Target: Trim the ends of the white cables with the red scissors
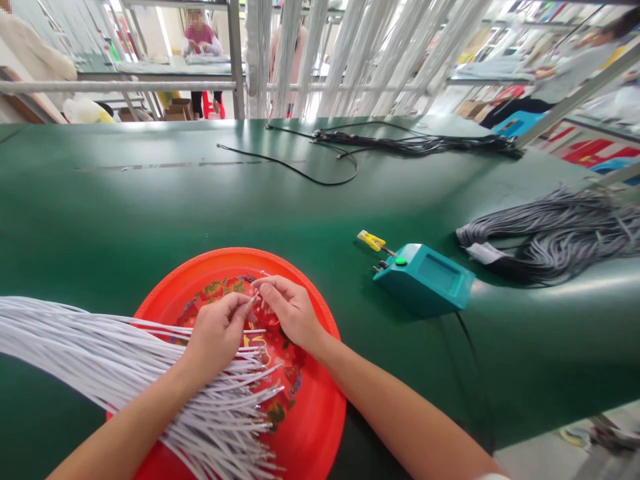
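Observation:
Over a red round tray (320,427) with a printed flower pattern, my two hands meet at their fingertips. My left hand (217,330) pinches the end of a white cable, whose tip points toward the other hand. My right hand (290,307) is closed in a pinch at that tip; the small piece between its fingers is too tiny to name. Just below the fingertips is a small red dish (265,317), partly hidden by the right hand. A thick bundle of white cables (125,360) lies across the tray's left side under my left forearm, metal-tipped ends to the right.
On the green table (125,220), right of the tray, stands a teal device (425,280) with a yellow clip (371,240) and a cord. Grey cables (565,233) lie at far right, black cables (410,143) at the back. White cables hang from a rack behind; other people sit beyond.

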### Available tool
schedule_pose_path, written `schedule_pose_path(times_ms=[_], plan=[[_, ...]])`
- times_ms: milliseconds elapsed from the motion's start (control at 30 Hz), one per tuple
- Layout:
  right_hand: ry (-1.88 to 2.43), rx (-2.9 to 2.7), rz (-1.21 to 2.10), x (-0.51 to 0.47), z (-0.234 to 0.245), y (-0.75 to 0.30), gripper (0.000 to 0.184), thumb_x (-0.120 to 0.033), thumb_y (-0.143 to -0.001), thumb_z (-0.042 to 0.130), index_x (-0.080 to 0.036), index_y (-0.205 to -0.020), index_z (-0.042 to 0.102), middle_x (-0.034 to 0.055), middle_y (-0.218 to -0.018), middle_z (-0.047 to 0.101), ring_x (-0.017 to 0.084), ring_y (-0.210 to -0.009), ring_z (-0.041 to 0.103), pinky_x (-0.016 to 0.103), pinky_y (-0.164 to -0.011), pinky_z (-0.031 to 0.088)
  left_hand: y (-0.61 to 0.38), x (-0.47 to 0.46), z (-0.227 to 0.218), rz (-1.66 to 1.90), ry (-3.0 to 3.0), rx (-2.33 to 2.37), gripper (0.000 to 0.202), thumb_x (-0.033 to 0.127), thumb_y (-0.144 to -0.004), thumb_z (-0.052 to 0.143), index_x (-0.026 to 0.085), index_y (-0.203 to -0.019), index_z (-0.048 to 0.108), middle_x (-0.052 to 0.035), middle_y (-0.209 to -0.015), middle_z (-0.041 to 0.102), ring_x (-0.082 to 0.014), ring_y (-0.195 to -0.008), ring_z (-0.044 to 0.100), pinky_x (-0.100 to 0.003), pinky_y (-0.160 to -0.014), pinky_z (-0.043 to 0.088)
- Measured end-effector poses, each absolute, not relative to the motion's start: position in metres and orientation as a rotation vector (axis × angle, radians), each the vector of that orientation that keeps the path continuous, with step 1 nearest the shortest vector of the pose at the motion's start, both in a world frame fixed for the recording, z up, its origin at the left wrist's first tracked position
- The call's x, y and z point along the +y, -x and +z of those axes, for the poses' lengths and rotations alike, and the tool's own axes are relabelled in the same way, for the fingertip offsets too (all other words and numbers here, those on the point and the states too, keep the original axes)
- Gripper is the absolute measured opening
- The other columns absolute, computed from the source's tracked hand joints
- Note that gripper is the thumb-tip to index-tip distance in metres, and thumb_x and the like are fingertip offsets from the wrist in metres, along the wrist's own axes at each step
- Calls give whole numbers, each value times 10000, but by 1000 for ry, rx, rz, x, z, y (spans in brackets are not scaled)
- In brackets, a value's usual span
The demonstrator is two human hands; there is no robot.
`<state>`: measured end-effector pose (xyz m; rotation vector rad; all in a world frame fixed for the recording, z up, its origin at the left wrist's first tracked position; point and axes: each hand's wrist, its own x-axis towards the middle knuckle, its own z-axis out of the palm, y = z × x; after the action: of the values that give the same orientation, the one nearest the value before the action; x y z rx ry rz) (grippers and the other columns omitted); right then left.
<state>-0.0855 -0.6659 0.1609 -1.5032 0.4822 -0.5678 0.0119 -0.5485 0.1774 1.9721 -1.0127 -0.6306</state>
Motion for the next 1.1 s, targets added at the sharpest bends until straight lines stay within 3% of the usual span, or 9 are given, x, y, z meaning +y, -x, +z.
schedule_pose_path(times_ms=[167,400,600,733,867,967,1100], plan=[[1932,347,-732,-668,159,87,62,-218,-784,562,-180,-772,609,22,-779,627,116,-719,569,240,-647,471,-13,-547,178,-661,-1979,-1043,228,318,-855,435,185,-794,609,38,-616,572,-88,-562,475,-204,-581,371],[2465,161,-1121,-669,153,92,184,-143,-832,480,-203,-848,653,46,-871,633,109,-731,580,237,-650,479,-13,-547,177,-772,-1908,-865,315,412,-845,467,163,-684,572,36,-525,506,-70,-454,397,-201,-459,314],[2276,232,-1034,-668,152,91,138,-162,-829,498,-203,-829,630,47,-873,605,131,-824,580,265,-723,496,-13,-550,178,-758,-1838,-760,296,426,-824,499,152,-739,572,15,-606,570,-74,-474,417,-201,-457,335],[1967,472,-852,-672,152,87,86,-218,-818,526,-195,-790,604,32,-844,606,129,-772,573,268,-688,487,-14,-550,179,-732,-1837,-723,292,432,-805,515,147,-764,563,0,-656,598,-79,-498,432,-203,-474,352],[1582,525,-680,-674,156,85,224,-358,-856,478,-193,-904,622,13,-770,619,112,-678,573,261,-655,487,-13,-551,179,-746,-1835,-734,290,428,-805,507,144,-788,565,-1,-644,592,-82,-496,427,-203,-475,346],[1542,460,-604,-672,159,86,308,-427,-861,450,-189,-876,644,-3,-661,598,115,-658,574,272,-680,484,-13,-550,178,-751,-1838,-775,277,414,-821,501,148,-780,569,7,-637,581,-82,-502,425,-202,-482,343],[1623,404,-574,-668,160,87,205,-366,-795,571,-193,-857,662,25,-809,669,139,-771,607,292,-738,481,-13,-549,178,-757,-1853,-837,268,400,-836,490,153,-778,579,3,-664,587,-92,-520,448,-218,-507,355]])
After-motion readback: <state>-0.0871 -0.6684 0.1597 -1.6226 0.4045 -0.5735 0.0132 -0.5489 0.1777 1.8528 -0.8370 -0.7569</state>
